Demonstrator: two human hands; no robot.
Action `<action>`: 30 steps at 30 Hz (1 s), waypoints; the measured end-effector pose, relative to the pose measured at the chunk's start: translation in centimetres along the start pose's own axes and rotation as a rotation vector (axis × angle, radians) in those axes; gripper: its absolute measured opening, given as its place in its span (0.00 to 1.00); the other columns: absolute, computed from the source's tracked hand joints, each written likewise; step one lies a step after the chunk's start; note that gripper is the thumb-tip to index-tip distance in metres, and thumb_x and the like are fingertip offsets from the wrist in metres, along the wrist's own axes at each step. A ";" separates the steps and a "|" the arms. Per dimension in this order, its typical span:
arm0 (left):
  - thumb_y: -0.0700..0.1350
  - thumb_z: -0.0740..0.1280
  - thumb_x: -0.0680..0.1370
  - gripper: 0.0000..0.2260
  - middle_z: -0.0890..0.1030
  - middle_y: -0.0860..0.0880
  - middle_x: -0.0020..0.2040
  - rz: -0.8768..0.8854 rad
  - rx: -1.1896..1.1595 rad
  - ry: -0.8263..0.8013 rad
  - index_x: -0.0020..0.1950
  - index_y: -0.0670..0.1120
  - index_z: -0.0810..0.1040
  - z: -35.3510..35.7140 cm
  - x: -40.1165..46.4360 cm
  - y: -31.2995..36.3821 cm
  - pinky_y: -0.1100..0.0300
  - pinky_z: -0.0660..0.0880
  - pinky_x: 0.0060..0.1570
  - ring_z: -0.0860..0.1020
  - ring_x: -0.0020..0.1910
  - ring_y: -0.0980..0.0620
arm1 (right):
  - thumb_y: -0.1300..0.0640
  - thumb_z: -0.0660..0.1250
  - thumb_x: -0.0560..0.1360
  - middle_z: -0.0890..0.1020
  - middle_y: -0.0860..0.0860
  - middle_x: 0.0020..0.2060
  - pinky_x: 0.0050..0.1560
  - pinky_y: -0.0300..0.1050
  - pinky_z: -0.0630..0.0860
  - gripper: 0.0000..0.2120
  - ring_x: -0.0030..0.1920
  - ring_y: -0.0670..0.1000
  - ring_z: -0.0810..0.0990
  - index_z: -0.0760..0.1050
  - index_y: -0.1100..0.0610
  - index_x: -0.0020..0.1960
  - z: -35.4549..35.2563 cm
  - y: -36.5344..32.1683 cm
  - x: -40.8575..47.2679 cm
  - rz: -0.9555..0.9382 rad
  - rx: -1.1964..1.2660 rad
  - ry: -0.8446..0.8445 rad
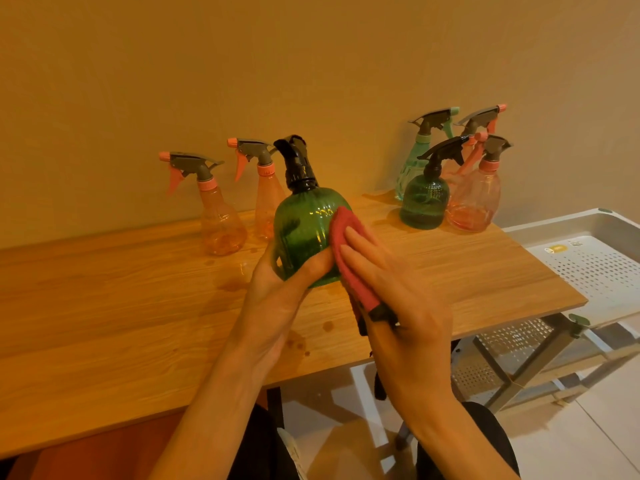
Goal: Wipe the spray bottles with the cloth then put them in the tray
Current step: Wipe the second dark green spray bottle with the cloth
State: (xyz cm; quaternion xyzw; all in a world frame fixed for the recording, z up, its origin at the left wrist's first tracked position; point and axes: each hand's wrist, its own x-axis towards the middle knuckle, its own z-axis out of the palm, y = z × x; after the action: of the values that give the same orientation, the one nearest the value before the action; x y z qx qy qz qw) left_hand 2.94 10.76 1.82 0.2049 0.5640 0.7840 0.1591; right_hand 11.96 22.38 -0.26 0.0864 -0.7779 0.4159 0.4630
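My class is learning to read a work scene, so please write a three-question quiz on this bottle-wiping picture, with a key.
1. True or false: the tray already holds a spray bottle.
2. Which hand presses the red cloth against the dark green bottle? A left hand B right hand
3. Fill in: behind the held bottle, at the left, stand ___ orange spray bottles.

Key: 1 false, nothing shows in its visible part. 2 B. 3 two.
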 end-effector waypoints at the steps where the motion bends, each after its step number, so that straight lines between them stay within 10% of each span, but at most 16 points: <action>1: 0.50 0.77 0.67 0.33 0.84 0.46 0.62 0.005 0.010 0.004 0.70 0.44 0.76 -0.1 0.0 0.0 0.59 0.79 0.56 0.81 0.63 0.49 | 0.63 0.66 0.79 0.77 0.55 0.69 0.72 0.55 0.71 0.16 0.74 0.55 0.71 0.77 0.63 0.66 -0.1 0.0 -0.5 -0.002 -0.010 -0.002; 30: 0.54 0.76 0.67 0.34 0.83 0.47 0.64 0.013 0.113 -0.020 0.71 0.47 0.75 -0.1 0.2 0.9 0.49 0.76 0.64 0.80 0.65 0.47 | 0.70 0.67 0.76 0.79 0.54 0.67 0.70 0.56 0.73 0.19 0.71 0.52 0.75 0.77 0.63 0.66 -0.6 -0.3 1.1 0.130 0.184 0.075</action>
State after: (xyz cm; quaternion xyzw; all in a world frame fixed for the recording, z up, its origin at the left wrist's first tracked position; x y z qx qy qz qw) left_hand 2.76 10.49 2.70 0.2251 0.6045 0.7497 0.1478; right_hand 11.91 22.90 0.98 0.0621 -0.7225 0.5177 0.4541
